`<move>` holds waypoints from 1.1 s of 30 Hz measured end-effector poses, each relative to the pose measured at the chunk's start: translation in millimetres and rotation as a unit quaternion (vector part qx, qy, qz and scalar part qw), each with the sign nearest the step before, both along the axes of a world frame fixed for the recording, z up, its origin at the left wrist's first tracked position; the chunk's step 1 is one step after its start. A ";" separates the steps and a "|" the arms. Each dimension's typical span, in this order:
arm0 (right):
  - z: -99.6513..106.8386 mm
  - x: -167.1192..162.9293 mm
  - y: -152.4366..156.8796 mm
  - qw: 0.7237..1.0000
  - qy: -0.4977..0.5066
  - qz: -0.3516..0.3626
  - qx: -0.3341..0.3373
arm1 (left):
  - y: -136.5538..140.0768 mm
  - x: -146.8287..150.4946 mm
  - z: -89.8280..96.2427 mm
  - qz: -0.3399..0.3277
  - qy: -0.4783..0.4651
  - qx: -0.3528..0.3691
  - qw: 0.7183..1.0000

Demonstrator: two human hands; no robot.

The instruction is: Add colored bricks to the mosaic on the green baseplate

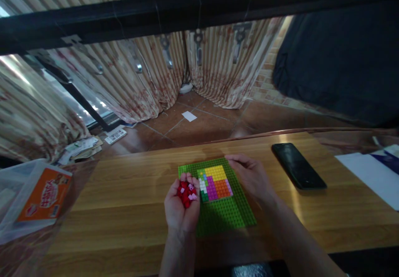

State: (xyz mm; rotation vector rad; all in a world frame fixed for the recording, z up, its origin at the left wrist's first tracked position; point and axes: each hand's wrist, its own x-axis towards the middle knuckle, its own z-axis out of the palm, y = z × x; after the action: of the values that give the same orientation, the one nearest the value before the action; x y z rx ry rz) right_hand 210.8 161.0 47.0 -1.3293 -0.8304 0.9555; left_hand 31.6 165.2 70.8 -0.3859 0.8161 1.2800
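Note:
My left hand is cupped palm up around a small heap of red building bricks with several pink ones among them. It is over the left edge of a green studded baseplate on the table. A patch of yellow, orange, magenta, white and green bricks is fitted on the plate's upper part. My right hand is at the plate's far right corner, thumb and fingers drawn together. Whatever is between those fingertips, if anything, is too small to tell.
A black phone lies on the wooden table to the right. White paper is beyond the right edge. At left stands a clear plastic box with an orange label. Curtains and a dark rail are in front.

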 end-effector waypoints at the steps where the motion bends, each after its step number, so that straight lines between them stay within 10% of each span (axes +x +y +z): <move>1: -0.3 2.0 -0.3 1.000 -0.025 0.006 0.010 | 0.4 0.2 0.1 0.000 0.002 0.001 1.000; 19: 5.0 3.6 -4.7 0.893 -0.423 0.125 0.086 | -1.2 -2.0 3.3 -0.024 -0.005 0.025 0.999; 33: -4.0 -1.3 -1.1 0.969 -0.232 0.068 0.051 | -1.8 -1.3 5.3 -0.020 0.004 0.019 1.000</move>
State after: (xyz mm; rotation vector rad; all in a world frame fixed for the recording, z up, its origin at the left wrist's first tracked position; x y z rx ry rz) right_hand 209.5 159.9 43.0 -1.4415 -1.3253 0.6996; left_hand 30.3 163.4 76.1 -0.3327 0.8020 1.2579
